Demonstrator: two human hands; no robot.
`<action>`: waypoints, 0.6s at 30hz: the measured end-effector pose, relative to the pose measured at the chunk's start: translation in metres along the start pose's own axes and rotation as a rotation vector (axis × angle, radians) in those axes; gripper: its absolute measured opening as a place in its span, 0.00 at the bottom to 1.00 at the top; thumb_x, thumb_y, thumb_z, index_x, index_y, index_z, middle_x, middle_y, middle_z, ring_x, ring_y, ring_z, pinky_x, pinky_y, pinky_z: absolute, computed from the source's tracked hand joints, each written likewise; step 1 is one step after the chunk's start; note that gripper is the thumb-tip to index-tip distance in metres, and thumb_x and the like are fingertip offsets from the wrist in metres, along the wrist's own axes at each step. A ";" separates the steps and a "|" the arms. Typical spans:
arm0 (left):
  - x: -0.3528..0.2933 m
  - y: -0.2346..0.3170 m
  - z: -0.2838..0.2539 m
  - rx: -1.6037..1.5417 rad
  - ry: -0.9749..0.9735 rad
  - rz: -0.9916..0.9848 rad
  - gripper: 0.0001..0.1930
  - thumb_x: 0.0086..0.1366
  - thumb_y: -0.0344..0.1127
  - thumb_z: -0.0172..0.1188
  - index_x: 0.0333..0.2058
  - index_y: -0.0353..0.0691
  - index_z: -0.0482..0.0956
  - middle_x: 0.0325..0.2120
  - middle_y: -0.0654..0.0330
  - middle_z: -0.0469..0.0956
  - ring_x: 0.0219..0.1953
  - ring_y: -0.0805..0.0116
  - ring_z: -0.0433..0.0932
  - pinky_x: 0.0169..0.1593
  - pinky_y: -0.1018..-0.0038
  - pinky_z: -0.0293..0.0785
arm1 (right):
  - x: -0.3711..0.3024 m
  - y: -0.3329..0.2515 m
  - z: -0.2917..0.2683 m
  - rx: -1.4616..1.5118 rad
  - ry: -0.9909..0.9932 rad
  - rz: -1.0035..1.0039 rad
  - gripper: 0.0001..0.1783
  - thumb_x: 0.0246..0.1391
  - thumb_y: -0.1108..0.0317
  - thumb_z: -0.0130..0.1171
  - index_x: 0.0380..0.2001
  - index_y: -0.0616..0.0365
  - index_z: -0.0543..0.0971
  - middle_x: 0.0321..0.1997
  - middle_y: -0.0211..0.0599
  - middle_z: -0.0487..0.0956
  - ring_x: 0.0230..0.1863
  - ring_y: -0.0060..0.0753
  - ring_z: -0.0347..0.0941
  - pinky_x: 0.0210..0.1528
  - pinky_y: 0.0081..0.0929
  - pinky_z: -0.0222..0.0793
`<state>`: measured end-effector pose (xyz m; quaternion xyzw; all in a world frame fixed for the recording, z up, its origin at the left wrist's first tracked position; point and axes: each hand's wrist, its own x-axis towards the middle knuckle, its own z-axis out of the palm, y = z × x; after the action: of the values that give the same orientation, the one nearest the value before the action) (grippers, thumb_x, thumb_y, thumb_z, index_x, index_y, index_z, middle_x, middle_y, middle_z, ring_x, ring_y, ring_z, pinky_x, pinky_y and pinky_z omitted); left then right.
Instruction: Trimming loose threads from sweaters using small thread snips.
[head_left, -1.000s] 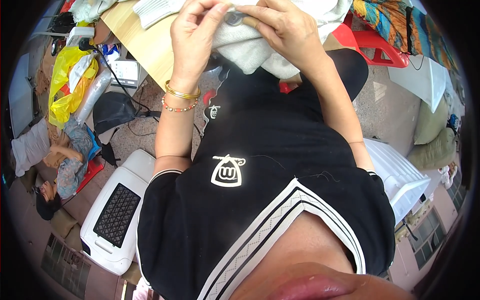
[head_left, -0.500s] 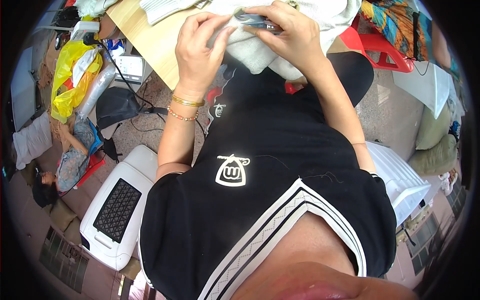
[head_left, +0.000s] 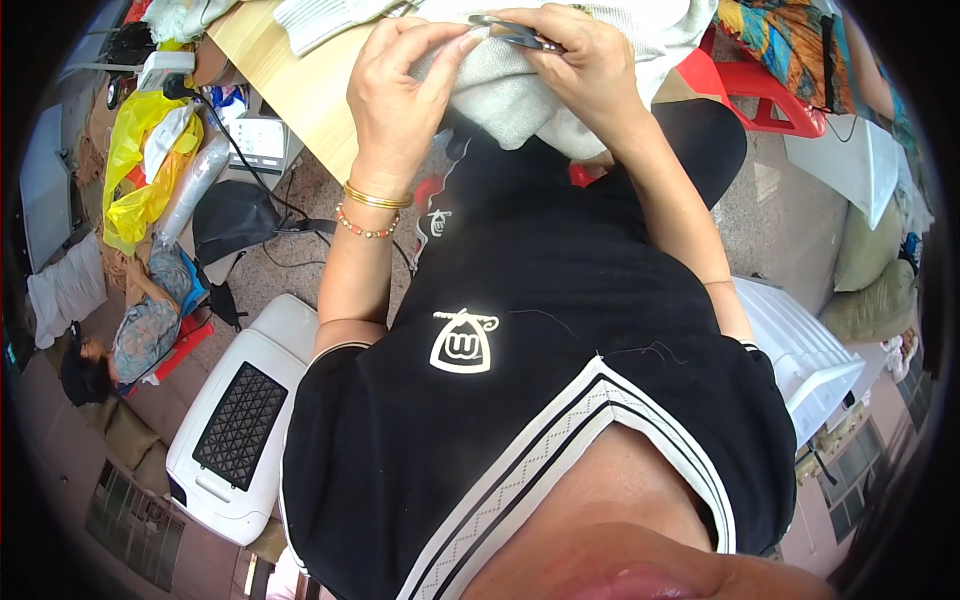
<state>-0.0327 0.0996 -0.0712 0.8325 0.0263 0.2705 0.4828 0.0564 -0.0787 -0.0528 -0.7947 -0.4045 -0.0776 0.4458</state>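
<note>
At the top of the view my right hand (head_left: 590, 65) is closed round a pair of dark thread snips (head_left: 515, 33), whose blades point left. My left hand (head_left: 405, 80) is beside them with thumb and index fingertip pressed together. Whatever that pinch holds is too small to make out. The tips of the snips come close to these fingertips. Under and behind both hands lies a cream knitted garment (head_left: 505, 105), draped over the table edge toward my lap. Its ribbed part (head_left: 320, 20) stretches out on the left.
The garment rests on a light wooden table (head_left: 285, 75). To the left are a yellow plastic bag (head_left: 125, 190), a black cable, a white machine housing (head_left: 235, 425) and another seated person (head_left: 150, 325). A red stool (head_left: 770, 105) and a white plastic crate (head_left: 800, 360) stand on the right.
The snips have turned in my right hand and now show narrower, nearer the left fingertips. My left thumb and index finger have closed together from slightly apart.
</note>
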 end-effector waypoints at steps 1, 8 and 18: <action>0.000 0.005 0.000 -0.001 -0.002 0.001 0.07 0.59 0.33 0.72 0.36 0.40 0.88 0.33 0.61 0.80 0.36 0.67 0.80 0.41 0.74 0.75 | -0.001 0.001 -0.004 -0.001 0.001 0.001 0.24 0.41 0.79 0.59 0.46 0.55 0.86 0.30 0.42 0.83 0.30 0.41 0.80 0.34 0.30 0.75; 0.007 0.024 -0.003 -0.206 -0.005 -0.029 0.06 0.64 0.30 0.70 0.38 0.36 0.87 0.37 0.66 0.78 0.36 0.81 0.72 0.39 0.83 0.68 | -0.004 -0.006 -0.020 0.250 0.020 0.040 0.22 0.45 0.82 0.61 0.47 0.59 0.85 0.32 0.41 0.84 0.30 0.34 0.80 0.35 0.25 0.73; 0.011 0.031 0.003 -0.154 -0.008 -0.006 0.07 0.65 0.30 0.68 0.37 0.32 0.83 0.37 0.59 0.78 0.38 0.70 0.78 0.44 0.75 0.74 | -0.014 0.014 -0.006 0.319 0.073 0.087 0.14 0.51 0.70 0.67 0.44 0.51 0.86 0.31 0.34 0.83 0.32 0.37 0.81 0.33 0.32 0.76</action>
<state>-0.0289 0.0840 -0.0423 0.7938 0.0060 0.2672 0.5463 0.0590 -0.0953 -0.0651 -0.7274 -0.3603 -0.0220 0.5836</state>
